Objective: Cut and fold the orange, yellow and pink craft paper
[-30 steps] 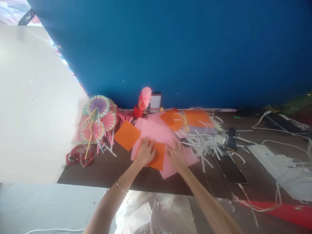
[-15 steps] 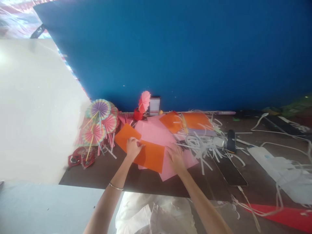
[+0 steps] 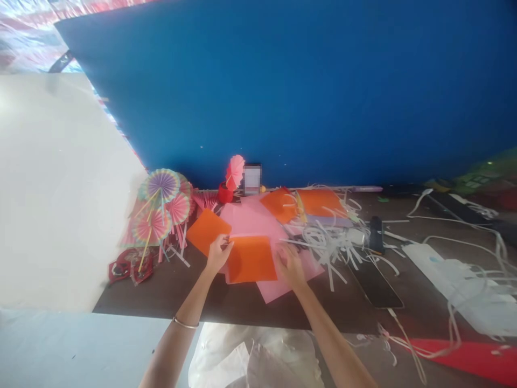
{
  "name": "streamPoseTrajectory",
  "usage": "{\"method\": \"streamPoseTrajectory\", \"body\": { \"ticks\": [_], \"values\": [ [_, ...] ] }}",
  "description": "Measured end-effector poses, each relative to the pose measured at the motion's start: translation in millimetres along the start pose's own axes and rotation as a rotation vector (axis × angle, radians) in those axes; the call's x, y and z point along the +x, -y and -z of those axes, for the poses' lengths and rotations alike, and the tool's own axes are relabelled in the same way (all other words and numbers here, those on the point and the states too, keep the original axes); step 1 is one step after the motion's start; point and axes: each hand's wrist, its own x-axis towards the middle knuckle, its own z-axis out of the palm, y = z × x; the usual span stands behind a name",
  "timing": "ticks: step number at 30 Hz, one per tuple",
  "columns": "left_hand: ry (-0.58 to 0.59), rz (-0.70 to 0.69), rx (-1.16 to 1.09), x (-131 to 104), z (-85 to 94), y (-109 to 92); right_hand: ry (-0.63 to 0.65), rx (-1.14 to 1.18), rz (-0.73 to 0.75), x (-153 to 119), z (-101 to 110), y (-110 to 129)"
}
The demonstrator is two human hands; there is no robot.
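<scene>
A sheet of orange paper [image 3: 252, 261] lies over pink sheets [image 3: 250, 218] in front of me. My left hand [image 3: 218, 253] is closed at the sheet's left edge, with thumb and forefinger pinching it near the upper corner. At the right edge, my right hand [image 3: 291, 264] rests over the pink paper, its fingers loosely bent and apart. Another orange sheet [image 3: 207, 229] lies slanted beyond my left hand, partly covered by it.
Folded paper fans [image 3: 161, 196] stand at the left, beside a red roll of tape [image 3: 225, 193]. White paper strips [image 3: 323, 237] are heaped at the right, near a phone [image 3: 379, 285] on a cable. A blue panel [image 3: 283, 97] rises behind the table [image 3: 161, 296].
The near orange sheet has turned and now lies squarer to me, its right edge nearer my right hand. My right hand's fingers are more bent. The view has shifted slightly.
</scene>
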Motion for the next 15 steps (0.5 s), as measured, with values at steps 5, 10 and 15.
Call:
{"method": "streamPoseTrajectory", "body": {
  "ticks": [5,10,15],
  "values": [
    [-0.05,-0.016,0.14,2,-4.3,-15,0.046,-0.031,0.067,0,-2,1],
    [-0.15,0.018,0.452,33,3.9,-17,0.101,-0.049,0.087,1,-6,-4],
    [-0.089,0.088,0.512,57,-3.0,-14,0.082,-0.043,0.093,1,-8,-7]
  ]
}}
